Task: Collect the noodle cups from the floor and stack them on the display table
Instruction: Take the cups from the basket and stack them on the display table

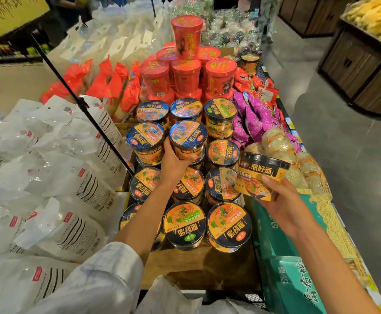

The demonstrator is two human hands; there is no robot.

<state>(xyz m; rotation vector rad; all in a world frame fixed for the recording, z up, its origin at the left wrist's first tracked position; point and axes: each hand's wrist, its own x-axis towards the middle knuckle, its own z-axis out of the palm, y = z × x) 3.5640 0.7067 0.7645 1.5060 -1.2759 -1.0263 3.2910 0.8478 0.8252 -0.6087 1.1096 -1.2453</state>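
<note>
Right hand: fingers curled around a black-and-orange noodle cup, held tilted on its side in the air, lid facing away, just right of the stacked cups and above the green cartons. Thumb on the cup wall, fingers underneath.

Left hand: reaches over the stack, fingers wrapped around the side of an upper-tier cup. That cup stands upright, lid up, resting on cups below it. White sleeve on the left forearm.

Cups: black wall, orange label band, dark-blue lid with noodle photo and orange stripe, shrink-wrapped and glossy. All on the display table, on a brown cardboard sheet at the near edge.

Count of black/orange cups, near to far: 3 in the nearest row (leftmost partly behind the forearm), 3 in the next, then a raised tier of about 6 more; lower layers partly hidden, so exact total cannot be told. Plus 1 in the right hand, and 1 more far back beside the red stack.

Red cups behind: stacked in a pyramid, 1 on top, about 6 visible below.

Left: white bags, many. Beyond: red-topped packets. Right: purple packets, wrapped pale round noodle cakes. Grey floor on the right.
</note>
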